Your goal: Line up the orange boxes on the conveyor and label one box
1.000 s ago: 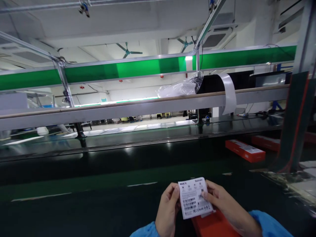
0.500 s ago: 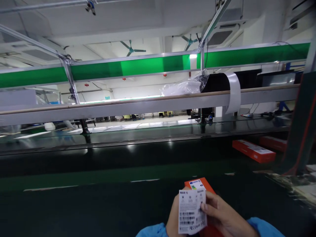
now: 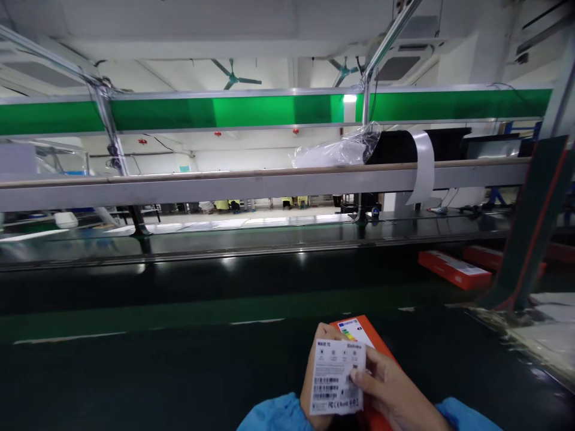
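A white printed label (image 3: 338,383) with barcodes and the text "WAVE 7C" is pinched between the thumb and fingers of my right hand (image 3: 389,383). Behind it, an orange box (image 3: 366,328) lies tilted, with an energy label (image 3: 351,329) at its far end. My left hand (image 3: 318,359) is closed on the box's left side; the white label covers much of this hand and part of the box. Blue sleeves reach both wrists.
Orange boxes (image 3: 454,269) lie at the right on the dark green work surface (image 3: 157,371). A dark upright post (image 3: 523,227) stands near them. Across the back runs a raised shelf (image 3: 251,184) carrying plastic wrap (image 3: 335,151) and black items.
The view has shifted slightly to the right. Both hands, the label and the orange box appear a little further left, and more of my left hand shows above the label.
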Motion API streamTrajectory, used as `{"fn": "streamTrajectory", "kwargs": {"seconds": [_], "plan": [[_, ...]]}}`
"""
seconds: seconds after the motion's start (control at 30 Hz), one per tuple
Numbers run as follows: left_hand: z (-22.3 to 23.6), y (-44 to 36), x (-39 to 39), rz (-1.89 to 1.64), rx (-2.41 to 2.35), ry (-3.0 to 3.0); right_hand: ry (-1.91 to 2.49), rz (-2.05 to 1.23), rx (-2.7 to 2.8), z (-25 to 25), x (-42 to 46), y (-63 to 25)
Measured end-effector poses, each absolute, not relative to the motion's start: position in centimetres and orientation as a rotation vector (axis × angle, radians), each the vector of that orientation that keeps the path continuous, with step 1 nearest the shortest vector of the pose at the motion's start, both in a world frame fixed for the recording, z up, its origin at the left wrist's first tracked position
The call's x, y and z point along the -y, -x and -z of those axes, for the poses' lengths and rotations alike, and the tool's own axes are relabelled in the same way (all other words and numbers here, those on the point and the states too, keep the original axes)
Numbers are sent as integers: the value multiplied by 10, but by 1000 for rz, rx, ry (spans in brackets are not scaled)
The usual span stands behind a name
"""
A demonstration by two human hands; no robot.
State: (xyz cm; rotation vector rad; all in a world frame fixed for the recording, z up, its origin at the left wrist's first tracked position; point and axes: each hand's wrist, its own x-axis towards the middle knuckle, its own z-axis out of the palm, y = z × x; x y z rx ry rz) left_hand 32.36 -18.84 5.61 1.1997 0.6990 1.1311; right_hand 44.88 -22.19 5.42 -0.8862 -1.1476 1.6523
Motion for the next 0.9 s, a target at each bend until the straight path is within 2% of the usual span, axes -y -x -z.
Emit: {"fn": "streamTrajectory", "kwargs": {"seconds": [0.1, 0.2, 0.3, 0.37, 0.47, 0.57, 0.7, 0.9], "plan": [[-72, -314, 184, -1058, -788, -1361, 906, -1562, 1145, -67, 225, -458], [-61, -311, 166, -1085, -946, -1462, 954, -1496, 1021, -89, 232, -480], [-39, -323, 146, -1043, -1103, -1469, 1064, -1569, 961, -102, 245, -507], [-31, -335, 138, -912, -1046, -1331, 1127, -1670, 979, -101, 255, -521], [-31, -346, 141, -735, -971, -1259, 1156, -1758, 1004, -94, 270, -533], [-34, -343, 153, -713, -1061, -1393, 1212, -1749, 1000, -96, 280, -539], [-34, -330, 169, -714, -1134, -1518, 1342, -1636, 936, -112, 284, -548], [-28, -325, 174, -649, -1211, -1476, 1378, -1229, 590, -131, 300, -566]]}}
